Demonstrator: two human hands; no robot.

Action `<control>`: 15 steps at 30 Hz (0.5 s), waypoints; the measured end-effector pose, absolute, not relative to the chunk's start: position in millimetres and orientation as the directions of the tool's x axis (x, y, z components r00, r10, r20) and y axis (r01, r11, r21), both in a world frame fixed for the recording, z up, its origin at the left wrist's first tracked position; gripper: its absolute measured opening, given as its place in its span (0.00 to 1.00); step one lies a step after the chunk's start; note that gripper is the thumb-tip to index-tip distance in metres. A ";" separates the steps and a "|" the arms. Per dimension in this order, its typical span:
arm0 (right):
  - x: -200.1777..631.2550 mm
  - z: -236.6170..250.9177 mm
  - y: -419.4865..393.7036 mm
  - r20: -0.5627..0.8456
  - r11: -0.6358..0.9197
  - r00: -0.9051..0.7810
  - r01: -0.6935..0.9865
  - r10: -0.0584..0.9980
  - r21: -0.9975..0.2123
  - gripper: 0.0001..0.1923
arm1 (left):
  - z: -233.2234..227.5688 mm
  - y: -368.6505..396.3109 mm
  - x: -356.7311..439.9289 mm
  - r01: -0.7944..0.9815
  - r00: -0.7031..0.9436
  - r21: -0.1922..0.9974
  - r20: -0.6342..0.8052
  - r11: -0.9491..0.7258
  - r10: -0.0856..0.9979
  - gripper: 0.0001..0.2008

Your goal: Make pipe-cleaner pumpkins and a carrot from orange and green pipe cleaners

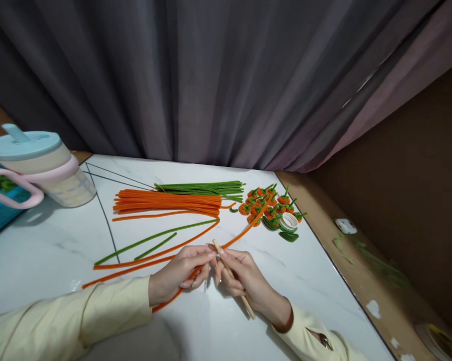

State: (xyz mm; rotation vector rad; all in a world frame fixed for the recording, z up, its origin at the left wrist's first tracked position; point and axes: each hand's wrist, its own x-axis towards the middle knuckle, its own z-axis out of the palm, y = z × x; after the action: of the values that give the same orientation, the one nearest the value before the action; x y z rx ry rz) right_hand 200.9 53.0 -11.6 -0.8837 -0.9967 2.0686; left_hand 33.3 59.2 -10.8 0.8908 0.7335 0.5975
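My left hand (186,268) is closed on an orange pipe cleaner (243,233). One end of it trails below my left wrist; the other runs up and right to the small orange bundles. In my right hand (244,273) a pale wooden stick (247,306) slants down to the right, its upper tip between thumb and finger. The pipe cleaner passes right by that tip; whether it is wound around the stick is hidden by my fingers. Both hands nearly touch above the white tabletop (293,296). Left of them lie loose orange pipe cleaners (136,271) and green ones (154,233).
Farther back are an orange pipe cleaner stack (166,202) and a green stack (203,188). Several small orange-and-green pumpkin-like pieces (284,199) sit at the right, beside a white ring (288,221). A lidded cup (66,180) stands left. A curtain (196,80) hangs behind.
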 end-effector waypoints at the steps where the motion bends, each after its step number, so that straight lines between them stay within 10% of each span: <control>1: 200.7 -11.4 52.9 -0.279 -0.478 -0.541 -0.270 0.793 -0.836 0.23 | -10.3 59.2 32.9 -0.157 0.618 0.852 -0.310 0.500 0.722 0.16; 15: 202.3 -10.6 51.4 -0.258 -0.433 -0.528 -0.239 0.809 -0.869 0.22 | -6.8 59.9 31.7 -0.172 0.623 0.842 -0.309 0.511 0.719 0.16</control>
State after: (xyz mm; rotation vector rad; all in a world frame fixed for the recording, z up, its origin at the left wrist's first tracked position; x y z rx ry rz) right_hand 202.3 51.4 -10.6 -0.9042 -1.0680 2.0093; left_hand 31.7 59.9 -6.8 0.8769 0.7155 0.5950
